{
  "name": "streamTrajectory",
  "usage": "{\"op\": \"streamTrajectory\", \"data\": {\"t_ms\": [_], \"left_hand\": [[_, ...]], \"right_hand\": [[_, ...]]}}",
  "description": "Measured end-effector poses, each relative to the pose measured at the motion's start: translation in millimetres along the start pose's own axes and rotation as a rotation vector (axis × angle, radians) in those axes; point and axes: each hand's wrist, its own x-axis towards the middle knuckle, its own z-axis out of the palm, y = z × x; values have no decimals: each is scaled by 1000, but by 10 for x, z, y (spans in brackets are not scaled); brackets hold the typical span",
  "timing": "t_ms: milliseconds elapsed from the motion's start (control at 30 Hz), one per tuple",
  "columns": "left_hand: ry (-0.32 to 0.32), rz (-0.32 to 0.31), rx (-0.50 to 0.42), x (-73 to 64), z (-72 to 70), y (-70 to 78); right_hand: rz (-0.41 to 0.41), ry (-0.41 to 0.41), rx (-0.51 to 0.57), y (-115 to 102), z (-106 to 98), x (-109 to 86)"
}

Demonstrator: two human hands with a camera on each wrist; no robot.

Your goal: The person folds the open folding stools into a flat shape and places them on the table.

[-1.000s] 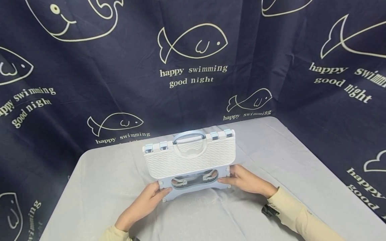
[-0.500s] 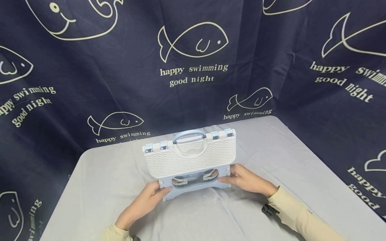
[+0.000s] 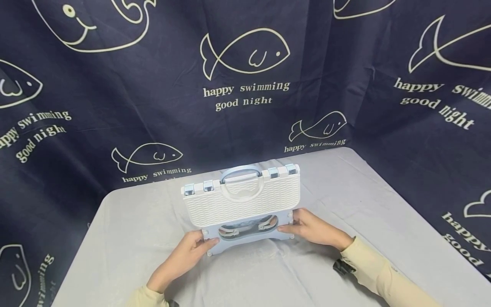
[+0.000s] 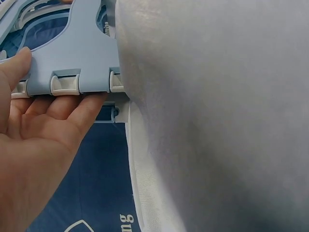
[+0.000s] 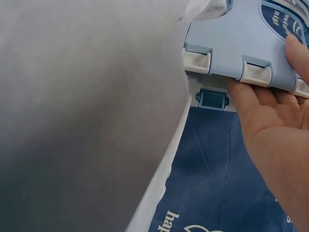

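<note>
Two hands on it, and it's a steady hold: left hand and right hand grip a white-and-blue folding stool between them, thumbs on the near face, fingers curled round the side edges. Half a second on, the stool and both hands sit just where they were; the view has barely shifted. Above the grip comes the white textured panel, slanting up toward the right hand's side, with the blue handle at its top edge. Straight between the thumbs, the blue leg panel, pale curved struts showing through its opening. All round the grip spreads the pale tablecloth; beyond it hangs the dark blue curtain with its fish drawings. The stool blocks the cloth right behind it. Fingertips? Tucked behind the leg panel, hidden from above. Whether its lower edge bears on the cloth is hard to tell. Nearer than the grip, the left sleeve is cut off by the frame.
</note>
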Motion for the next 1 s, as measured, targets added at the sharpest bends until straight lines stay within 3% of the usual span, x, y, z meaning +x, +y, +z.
{"op": "streamTrajectory", "data": {"t_ms": [233,633,1000], "left_hand": [[17,-4,71,3,-16,28],[1,-8,18,-8,-18,12],[8,-4,37,-1,-18,-7]], "right_hand": [[-10,8,-32,3,-13,-1],[-14,0,-34,16,-17,3],[-42,-25,-7,6,-15,6]]}}
